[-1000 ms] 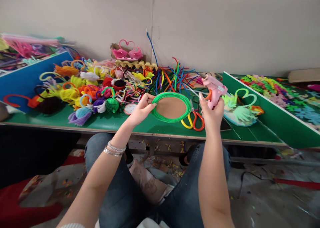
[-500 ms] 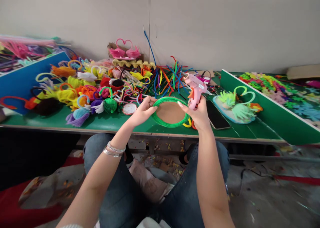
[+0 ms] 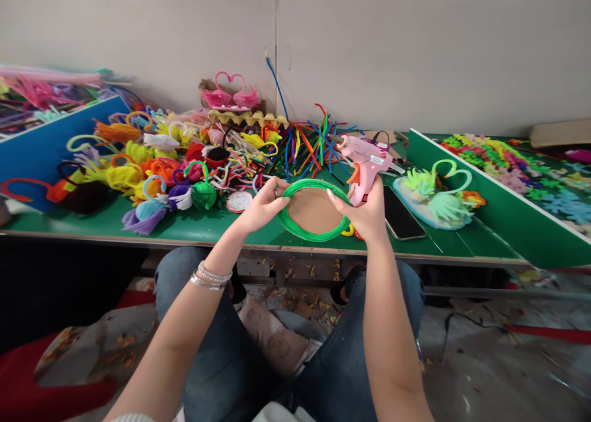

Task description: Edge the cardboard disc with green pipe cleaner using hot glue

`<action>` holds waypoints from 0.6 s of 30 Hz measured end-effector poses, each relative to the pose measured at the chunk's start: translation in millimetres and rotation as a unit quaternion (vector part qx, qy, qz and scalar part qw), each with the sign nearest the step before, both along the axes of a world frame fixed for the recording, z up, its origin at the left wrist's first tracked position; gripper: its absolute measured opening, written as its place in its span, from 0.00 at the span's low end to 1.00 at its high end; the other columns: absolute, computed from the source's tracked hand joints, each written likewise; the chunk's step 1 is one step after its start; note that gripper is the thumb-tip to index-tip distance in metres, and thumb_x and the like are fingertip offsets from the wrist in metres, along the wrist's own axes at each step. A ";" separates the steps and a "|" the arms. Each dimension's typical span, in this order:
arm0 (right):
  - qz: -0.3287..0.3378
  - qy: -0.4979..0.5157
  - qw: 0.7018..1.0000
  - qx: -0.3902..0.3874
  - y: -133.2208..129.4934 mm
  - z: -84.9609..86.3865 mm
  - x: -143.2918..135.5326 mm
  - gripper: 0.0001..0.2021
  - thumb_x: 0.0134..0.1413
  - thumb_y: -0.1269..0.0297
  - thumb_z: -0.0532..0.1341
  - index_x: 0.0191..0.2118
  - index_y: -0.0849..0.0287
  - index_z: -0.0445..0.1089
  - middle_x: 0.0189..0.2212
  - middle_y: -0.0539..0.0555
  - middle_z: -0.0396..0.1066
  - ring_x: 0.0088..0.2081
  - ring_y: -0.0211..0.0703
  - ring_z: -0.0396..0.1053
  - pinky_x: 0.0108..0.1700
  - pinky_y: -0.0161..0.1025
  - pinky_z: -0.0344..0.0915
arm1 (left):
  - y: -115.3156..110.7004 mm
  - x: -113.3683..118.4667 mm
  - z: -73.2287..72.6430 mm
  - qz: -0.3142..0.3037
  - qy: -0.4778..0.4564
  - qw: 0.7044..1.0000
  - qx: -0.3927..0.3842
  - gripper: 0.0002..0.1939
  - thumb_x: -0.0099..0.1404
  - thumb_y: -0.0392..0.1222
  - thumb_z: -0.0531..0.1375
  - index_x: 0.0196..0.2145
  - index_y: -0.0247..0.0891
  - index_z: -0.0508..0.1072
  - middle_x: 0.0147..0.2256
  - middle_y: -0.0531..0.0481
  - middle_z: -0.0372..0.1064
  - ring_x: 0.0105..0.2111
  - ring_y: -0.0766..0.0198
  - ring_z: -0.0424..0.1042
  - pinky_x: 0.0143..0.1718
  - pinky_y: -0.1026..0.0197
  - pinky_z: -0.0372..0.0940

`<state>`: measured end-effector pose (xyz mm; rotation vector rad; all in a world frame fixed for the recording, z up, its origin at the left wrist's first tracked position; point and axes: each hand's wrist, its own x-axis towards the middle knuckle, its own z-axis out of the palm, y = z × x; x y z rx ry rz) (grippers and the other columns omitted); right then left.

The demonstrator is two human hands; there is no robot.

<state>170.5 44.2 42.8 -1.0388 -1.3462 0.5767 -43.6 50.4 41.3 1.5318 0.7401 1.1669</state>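
Between my hands, over the table's front edge, is a brown cardboard disc [image 3: 314,212] with green pipe cleaner wound round its rim. My left hand [image 3: 264,207] is closed on the disc's left side, thumb on top. A pink hot glue gun [image 3: 368,158] stands upright in my right hand [image 3: 368,215], its nozzle pointing left. The right thumb also rests on the disc's right rim. Just right of that hand lies a black phone [image 3: 402,214]. Partly hidden behind the disc and right hand are small yellow and orange pieces.
Pipe-cleaner swans [image 3: 150,209] in many colours crowd the left of the green table [image 3: 207,228]. Loose pipe cleaners [image 3: 309,145] are heaped at the back. A pale green swan pair [image 3: 446,197] stands right, beside a green divider [image 3: 498,206]. Pink swans [image 3: 231,95] stand behind.
The glue gun has shifted slightly right and turned a little in my right hand. The disc has tipped slightly, its lower rim now a bit lower. My left hand has barely moved.
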 end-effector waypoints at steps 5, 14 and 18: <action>-0.024 -0.046 0.998 0.029 1.5 -3.4 0.1 0.32 0.32 0.55 0.71 0.45 0.53 0.58 0.28 0.46 0.58 0.26 0.36 0.63 0.29 0.39 0.68 | 0.3 -0.4 -0.9 0.001 0.006 1.000 -0.003 0.12 0.55 0.41 0.59 0.34 0.38 0.59 0.27 0.55 0.62 0.27 0.69 0.58 0.30 0.64 0.52; -0.022 -0.025 0.999 0.033 3.1 -5.5 -1.3 0.30 0.33 0.58 0.71 0.43 0.53 0.58 0.29 0.47 0.59 0.29 0.39 0.65 0.32 0.42 0.68 | 0.4 -0.2 -0.4 0.007 0.023 1.000 0.008 0.11 0.55 0.40 0.58 0.33 0.38 0.59 0.27 0.56 0.62 0.26 0.69 0.58 0.29 0.65 0.52; -0.027 -0.009 0.999 0.020 2.3 -3.5 -3.1 0.29 0.31 0.58 0.71 0.42 0.53 0.58 0.31 0.48 0.60 0.30 0.39 0.65 0.35 0.43 0.69 | 0.8 -0.7 0.0 0.015 0.028 0.999 0.014 0.10 0.55 0.40 0.58 0.34 0.38 0.60 0.26 0.55 0.62 0.26 0.69 0.58 0.28 0.65 0.53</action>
